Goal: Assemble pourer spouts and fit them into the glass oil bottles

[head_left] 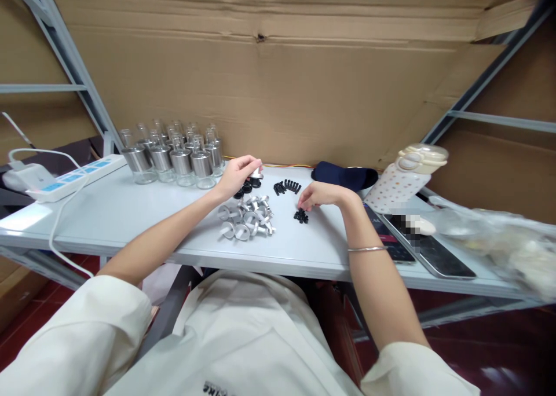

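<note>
Head view: left hand (237,176) closed in a pinch on a silver-topped piece (258,175), just beside black rings (245,187) on the table (117,205). Right hand (316,194), fingers bunched at the edge of the small black parts (301,216); can't tell if one is caught. Parts that tiny could slip or scatter under a loose pinch. Stemmed silver pieces (243,230) heaped near left forearm (174,234); a low sweep might topple some.

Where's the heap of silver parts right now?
In the head view, the heap lies just left of centre on the table, below the left hand and left of the small black pieces.
</note>
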A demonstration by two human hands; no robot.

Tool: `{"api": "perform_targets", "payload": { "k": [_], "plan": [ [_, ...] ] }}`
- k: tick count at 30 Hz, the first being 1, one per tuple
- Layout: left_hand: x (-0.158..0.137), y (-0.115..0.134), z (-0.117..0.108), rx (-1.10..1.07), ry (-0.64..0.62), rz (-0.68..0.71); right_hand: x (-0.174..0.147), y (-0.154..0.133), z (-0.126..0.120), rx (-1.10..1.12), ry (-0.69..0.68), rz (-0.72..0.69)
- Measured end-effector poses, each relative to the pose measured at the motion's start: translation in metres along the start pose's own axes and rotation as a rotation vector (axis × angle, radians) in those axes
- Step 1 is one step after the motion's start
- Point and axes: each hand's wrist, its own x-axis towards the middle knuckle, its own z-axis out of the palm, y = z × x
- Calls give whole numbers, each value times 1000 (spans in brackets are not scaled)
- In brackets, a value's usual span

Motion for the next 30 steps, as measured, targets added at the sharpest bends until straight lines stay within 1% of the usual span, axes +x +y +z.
{"api": "perform_targets", "payload": {
  "k": [3, 8, 15, 20, 25, 27, 30],
  "plan": [
    [0, -1, 0, 9, 2, 0, -2, -1, 0, 37, -17, 18],
    [0, -2, 0, 9, -2, -1, -5, -4, 1, 162, -50, 74],
    [-1, -1, -1, 11, -12, 8, -10, -8, 3, 232, -81, 143],
    [-1, -1, -1, 24, -25, 10, -12, -9, 3, 277, -132, 114],
    [-1, -1, 0, 22, -30, 6, -12, -8, 1, 269, -139, 98],
    [-1, -2, 0, 26, -28, 6, -11, -8, 1, 230, -124, 60],
    [-1, -3, -1, 47, -29, 8, -6, -8, 3, 178, -89, -37]
  ]
}}
